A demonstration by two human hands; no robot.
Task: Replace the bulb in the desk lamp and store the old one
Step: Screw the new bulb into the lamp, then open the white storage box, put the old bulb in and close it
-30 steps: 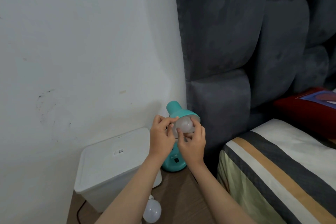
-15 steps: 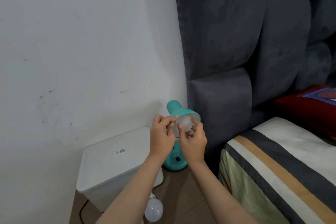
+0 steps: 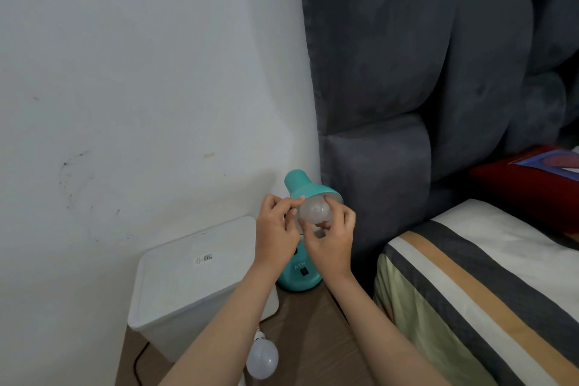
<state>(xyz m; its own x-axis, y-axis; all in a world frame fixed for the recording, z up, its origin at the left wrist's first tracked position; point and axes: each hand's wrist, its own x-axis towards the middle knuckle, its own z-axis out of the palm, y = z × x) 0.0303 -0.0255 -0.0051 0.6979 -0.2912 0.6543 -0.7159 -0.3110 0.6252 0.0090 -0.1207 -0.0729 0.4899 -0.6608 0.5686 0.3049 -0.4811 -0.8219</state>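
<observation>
Right hand [image 3: 329,241] has regripped since a second ago: fingers now wrap farther round frosted bulb [image 3: 313,210], seated in teal desk lamp [image 3: 299,273] shade at nightstand [image 3: 313,338] back edge. Left hand [image 3: 275,235] pinches shade rim. Likely mid-twist; direction unclear. Spare bulb [image 3: 262,360] lies beside white storage box [image 3: 188,285].

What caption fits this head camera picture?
Both hands grip the bulb in the teal lamp; another bulb lies below.

dim, flat, bluish indoor light with soft shadows, slight overall softness, and wide-angle bending toward the edges.
</observation>
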